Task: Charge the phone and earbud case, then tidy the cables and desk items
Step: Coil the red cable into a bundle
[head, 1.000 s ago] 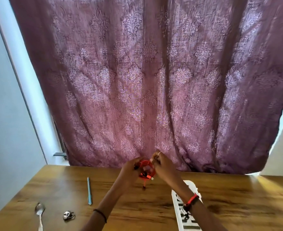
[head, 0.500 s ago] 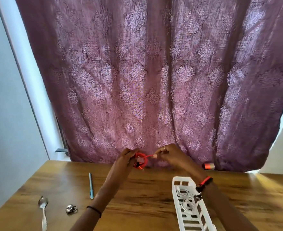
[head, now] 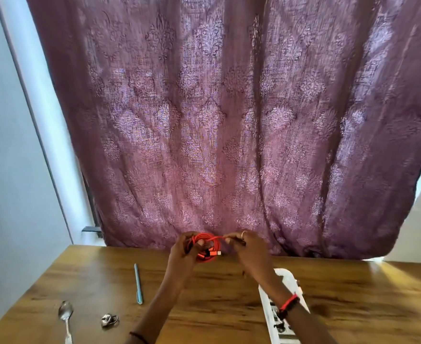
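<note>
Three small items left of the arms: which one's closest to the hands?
The light-blue pen; the spoon and the small metal piece lie farther left, toward the near edge.

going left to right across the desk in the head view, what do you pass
spoon → small metal object → blue pen → left hand → red cable coil, held between both hands → right hand → white basket
</note>
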